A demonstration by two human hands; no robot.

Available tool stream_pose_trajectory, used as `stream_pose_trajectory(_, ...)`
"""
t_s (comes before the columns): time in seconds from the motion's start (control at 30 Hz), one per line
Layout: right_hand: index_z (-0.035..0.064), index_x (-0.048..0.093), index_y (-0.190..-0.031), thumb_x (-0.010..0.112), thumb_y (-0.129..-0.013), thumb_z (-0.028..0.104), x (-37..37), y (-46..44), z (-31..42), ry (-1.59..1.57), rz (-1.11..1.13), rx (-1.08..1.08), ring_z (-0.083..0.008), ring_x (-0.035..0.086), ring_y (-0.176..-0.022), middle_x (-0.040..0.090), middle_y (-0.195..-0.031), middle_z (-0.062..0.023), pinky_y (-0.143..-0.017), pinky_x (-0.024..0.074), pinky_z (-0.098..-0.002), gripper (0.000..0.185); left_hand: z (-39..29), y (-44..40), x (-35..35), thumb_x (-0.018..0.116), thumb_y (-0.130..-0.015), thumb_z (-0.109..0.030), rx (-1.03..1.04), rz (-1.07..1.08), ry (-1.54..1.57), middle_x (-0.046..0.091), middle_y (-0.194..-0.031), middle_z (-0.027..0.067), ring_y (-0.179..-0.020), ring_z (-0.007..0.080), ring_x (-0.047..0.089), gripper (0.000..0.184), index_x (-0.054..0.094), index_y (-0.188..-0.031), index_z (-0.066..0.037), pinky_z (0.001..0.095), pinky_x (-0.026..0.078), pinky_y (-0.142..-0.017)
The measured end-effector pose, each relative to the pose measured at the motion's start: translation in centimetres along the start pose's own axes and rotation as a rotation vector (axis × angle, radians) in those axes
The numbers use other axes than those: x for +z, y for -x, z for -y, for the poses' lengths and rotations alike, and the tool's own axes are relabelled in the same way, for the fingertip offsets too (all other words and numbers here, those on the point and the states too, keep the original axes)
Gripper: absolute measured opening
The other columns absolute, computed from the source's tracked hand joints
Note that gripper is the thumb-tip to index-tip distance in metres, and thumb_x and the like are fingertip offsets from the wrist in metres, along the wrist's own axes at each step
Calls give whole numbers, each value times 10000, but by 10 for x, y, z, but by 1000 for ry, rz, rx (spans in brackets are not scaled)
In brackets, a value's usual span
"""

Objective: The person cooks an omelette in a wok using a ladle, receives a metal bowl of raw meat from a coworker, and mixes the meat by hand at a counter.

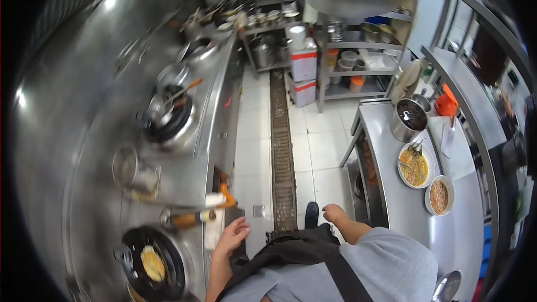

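My left hand (232, 236) is held beside the stove counter's front edge, fingers apart and holding nothing. Close to it are a white cloth (213, 229) and a bottle with amber contents (187, 220) lying on its side. Lower left, a black wok (176, 265) sits on a burner with a yellow, egg-like piece of food (152, 263) in it. Out over the floor, my right hand (334, 212) has its fingers curled in, with nothing visible in them. It is apart from the steel table on the right.
The steel table (394, 151) carries a pot of dark liquid (410, 120), a plate of yellow food (414, 165) and a bowl of reddish food (439, 196). A drain grate (282, 140) runs along the tiled aisle. Another wok (178, 126) holds ladles. Stacked boxes (304, 67) stand ahead.
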State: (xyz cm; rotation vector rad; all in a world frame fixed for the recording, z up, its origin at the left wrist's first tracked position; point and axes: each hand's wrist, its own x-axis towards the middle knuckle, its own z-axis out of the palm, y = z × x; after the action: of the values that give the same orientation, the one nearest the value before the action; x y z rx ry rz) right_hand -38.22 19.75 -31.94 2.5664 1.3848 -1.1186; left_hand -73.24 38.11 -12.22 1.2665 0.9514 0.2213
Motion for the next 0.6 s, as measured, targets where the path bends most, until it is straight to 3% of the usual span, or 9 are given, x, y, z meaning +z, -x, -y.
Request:
stream_pose_trajectory(0.17, 118, 656, -1123, 548, -767, 158, -54, -15, -47, -171, -144, 88, -315, 583, -1063, 632, -1121, -147, -962, 446, -403, 374, -77, -114, 97, 651, -847, -144, 145, 251, -389, 595, -1127, 132, -1039, 198, 585, 538, 441, -1321, -1, 316, 480, -873)
stream_pose_trajectory(0.23, 120, 647, -1139, 543, -777, 161, -73, -27, -73, -162, -195, 107, -321, 587, -1058, 635, -1115, -150, -963, 445, -402, 379, -117, -140, 144, 665, -840, -187, 301, 404, -585, 603, -1156, 140, -1081, 220, 581, 566, 438, -1333, -28, 334, 472, -899)
stream_pose_trajectory(0.3, 117, 650, -1124, 548, -777, 151, -95, -30, -94, -232, -330, 104, -323, 603, -1025, 651, -1067, -157, -933, 463, -413, 363, -146, -161, 181, 667, -837, -190, 295, 488, -584, 601, -1167, 134, -1083, 220, 582, 568, 440, -1335, -37, 337, 472, -899)
stream_pose_trajectory(0.37, 115, 654, -1103, 565, -766, 140, -97, -58, -127, -140, -300, 147, -324, 611, -1003, 655, -1034, -169, -906, 476, -424, 349, -164, -180, 201, 666, -839, -166, 294, 582, -611, 594, -1172, 111, -1089, 201, 575, 557, 441, -1335, -49, 323, 464, -901)
stream_pose_trajectory(0.43, 95, 658, -1080, 597, -758, 163, -120, -45, -136, -244, -390, 167, -350, 619, -956, 656, -997, -184, -874, 493, -418, 334, -160, -206, 202, 651, -847, -136, 304, 631, -658, 589, -1166, 97, -1074, 196, 572, 546, 437, -1344, -61, 323, 469, -880)
stream_pose_trajectory(0.47, 79, 656, -1078, 591, -769, 168, -124, -38, -138, -365, -508, 185, -350, 617, -959, 654, -1002, -188, -876, 490, -419, 328, -157, -219, 197, 651, -847, -136, 264, 682, -689, 589, -1166, 97, -1074, 196, 572, 546, 437, -1344, -61, 323, 469, -880)
stream_pose_trajectory(0.53, 84, 657, -1047, 484, -791, 70, -130, -30, -141, -398, -584, 226, -340, 617, -969, 648, -1002, -188, -845, 494, -441, 309, -155, -257, 193, 639, -852, -143, 32, 566, -447, 590, -1154, 100, -1034, 215, 582, 534, 444, -1344, -78, 345, 482, -843)
stream_pose_trajectory(0.57, 84, 657, -1047, 484, -791, 70, -126, -25, -142, -429, -576, 264, -340, 617, -969, 648, -1002, -188, -845, 494, -441, 309, -146, -280, 189, 639, -852, -143, 7, 601, -472, 590, -1154, 100, -1034, 215, 582, 534, 444, -1344, -78, 345, 482, -843)
stream_pose_trajectory(0.6, 81, 660, -1035, 478, -791, 66, -122, -24, -140, -490, -574, 297, -339, 617, -969, 647, -1004, -188, -847, 494, -441, 304, -128, -308, 178, 625, -860, -159, -65, 487, -484, 594, -1141, 103, -1013, 223, 587, 514, 449, -1337, -83, 355, 489, -820)
